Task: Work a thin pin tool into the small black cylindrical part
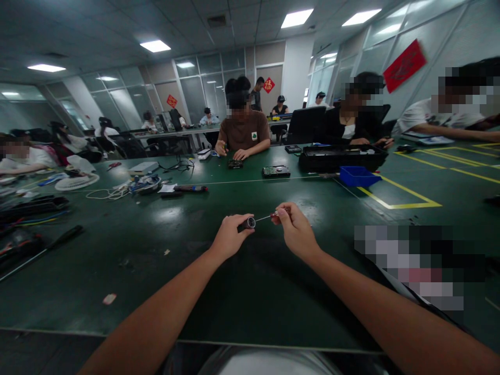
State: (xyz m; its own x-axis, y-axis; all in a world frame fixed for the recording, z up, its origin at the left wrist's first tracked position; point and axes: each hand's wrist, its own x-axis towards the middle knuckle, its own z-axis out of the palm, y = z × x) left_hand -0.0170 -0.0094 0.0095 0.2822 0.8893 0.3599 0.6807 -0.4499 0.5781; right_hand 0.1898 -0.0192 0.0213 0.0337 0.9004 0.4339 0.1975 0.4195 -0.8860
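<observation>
My left hand [231, 235] is closed around a small dark cylindrical part [250, 223], whose round, light-rimmed end faces right and towards me. My right hand [296, 229] pinches the reddish handle of a thin screwdriver [263, 217]. Its metal shaft points left, and the tip is at or just beside the rim of the cylinder; whether they touch I cannot tell. Both hands are raised over the green table [234, 291], a short gap apart.
Across the table a person in brown [244, 130] works beside a hard drive [276, 171]. A blue bin [358, 176] and long black casing [339, 158] stand right of centre. Cables [144, 184], a white fan-like part [77, 180] and a long screwdriver [42, 251] lie left.
</observation>
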